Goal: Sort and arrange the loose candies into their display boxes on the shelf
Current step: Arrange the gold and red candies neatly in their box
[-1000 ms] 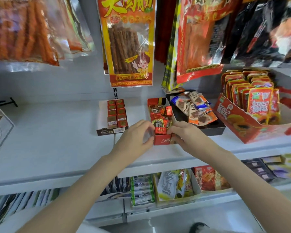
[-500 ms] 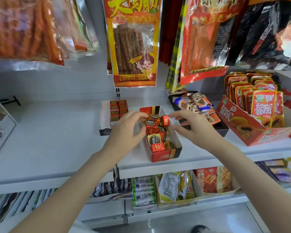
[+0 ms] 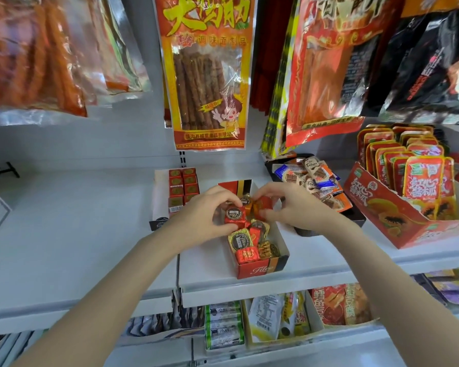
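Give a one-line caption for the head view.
Left hand and right hand each grip a wrapped candy over the red box.

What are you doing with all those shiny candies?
A person is tidying wrapped candies in a small red display box on a white shop shelf. The left hand holds a red candy with a round dark label, and the right hand pinches another red candy beside it. More red and gold candies lie jumbled in the box.

Bright, even light; glare on hanging packets (image 3: 64, 56), edges blurred.
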### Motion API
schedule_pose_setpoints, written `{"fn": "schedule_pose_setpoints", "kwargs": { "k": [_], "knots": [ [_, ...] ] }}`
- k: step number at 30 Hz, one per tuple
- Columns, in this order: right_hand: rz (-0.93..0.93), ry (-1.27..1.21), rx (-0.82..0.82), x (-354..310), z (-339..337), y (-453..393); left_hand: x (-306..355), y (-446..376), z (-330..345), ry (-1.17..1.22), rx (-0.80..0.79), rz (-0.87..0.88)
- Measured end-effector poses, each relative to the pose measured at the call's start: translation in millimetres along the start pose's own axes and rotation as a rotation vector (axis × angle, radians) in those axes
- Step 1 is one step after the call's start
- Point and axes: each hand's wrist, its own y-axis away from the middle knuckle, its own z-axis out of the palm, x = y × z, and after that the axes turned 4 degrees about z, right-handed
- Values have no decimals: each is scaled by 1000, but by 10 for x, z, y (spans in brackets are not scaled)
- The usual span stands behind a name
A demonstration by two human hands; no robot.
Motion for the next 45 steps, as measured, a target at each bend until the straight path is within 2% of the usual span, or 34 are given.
{"fn": "schedule_pose_setpoints", "kwargs": {
  "k": [3, 5, 11, 13, 16, 19, 24, 29, 32, 34, 40, 45],
  "knots": [
    [38, -214, -138, 6, -101, 99, -28, -21, -19, -11, -70, -2],
    [66, -318, -158, 27, -133, 152, -33, -58, -22, 36, -139, -38],
    [85, -255, -101, 93, -172, 214, -37, -126, -23, 126, -154, -104],
    [57, -244, -61, 95, -150, 200, -34, -119, -42, 104, -113, -104],
    [-9, -232, 125, 72, -79, 118, -40, -108, -78, 132, 58, -122],
    [-84, -68, 233, 23, 82, -5, -65, -113, -89, 91, 184, -149],
    [-166, 129, 275, -46, 276, -167, -113, -112, -39, -13, 165, -164],
    [-83, 567, 103, -92, 338, -309, -130, -79, -53, 15, 185, -163],
    [-66, 640, 60, -127, 344, -374, -116, -54, -47, 54, 194, -157],
    [-49, 599, 39, -140, 324, -391, -121, -37, -47, 68, 194, -166],
    [-11, 206, -5, -190, -1, -264, -176, -36, -163, 176, 336, -249],
    [-26, 18, -206, -139, -212, -74, -100, -103, -110, 138, 321, -204]
  ]
}}
